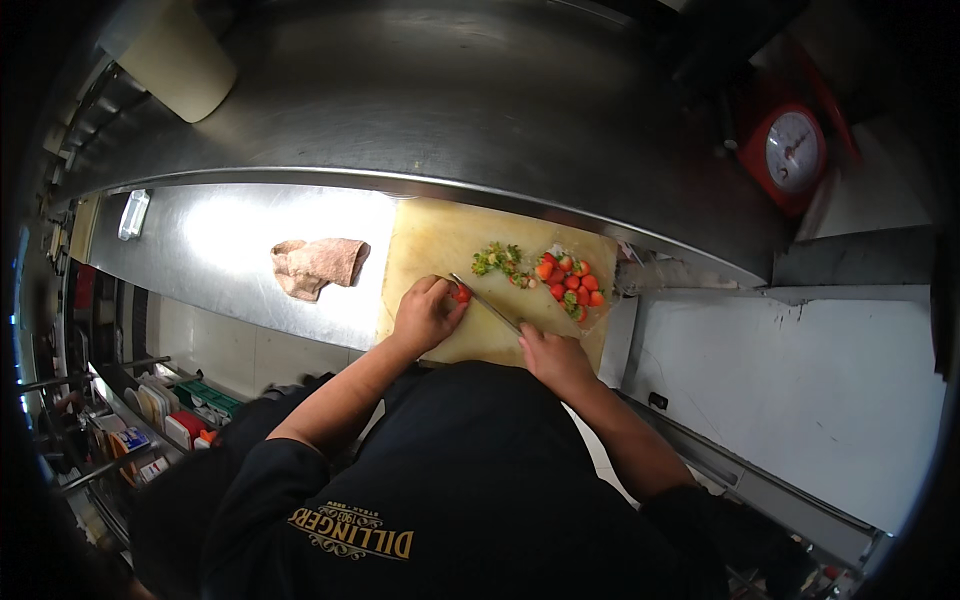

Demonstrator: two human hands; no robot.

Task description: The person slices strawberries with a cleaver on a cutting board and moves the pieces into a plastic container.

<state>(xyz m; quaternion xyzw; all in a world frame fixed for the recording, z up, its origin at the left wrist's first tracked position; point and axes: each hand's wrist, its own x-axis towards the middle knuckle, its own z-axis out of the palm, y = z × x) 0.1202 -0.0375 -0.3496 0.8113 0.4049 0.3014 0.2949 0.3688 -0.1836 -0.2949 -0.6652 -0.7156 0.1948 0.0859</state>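
Note:
On the yellowish cutting board (pixel 420 232), my left hand (pixel 426 315) pinches a red strawberry (pixel 462 293) between thumb and fingers. My right hand (pixel 556 355) grips the handle of a kitchen knife (pixel 491 309). Its narrow blade slants up and left across the board, with the tip end right at the strawberry. Beyond the blade lies a small heap of green strawberry tops (pixel 496 259). Several whole strawberries (pixel 574 281) sit to the right on clear plastic, some with leaves on. Most of the knife handle is hidden by my right hand.
A crumpled brown cloth (pixel 319 266) lies on the steel counter (pixel 225 262) left of the board. A raised steel shelf (pixel 450 112) runs along the far side, bearing a pale container (pixel 176 67). A red dial scale (pixel 787 150) stands far right, above a white surface (pixel 787 382).

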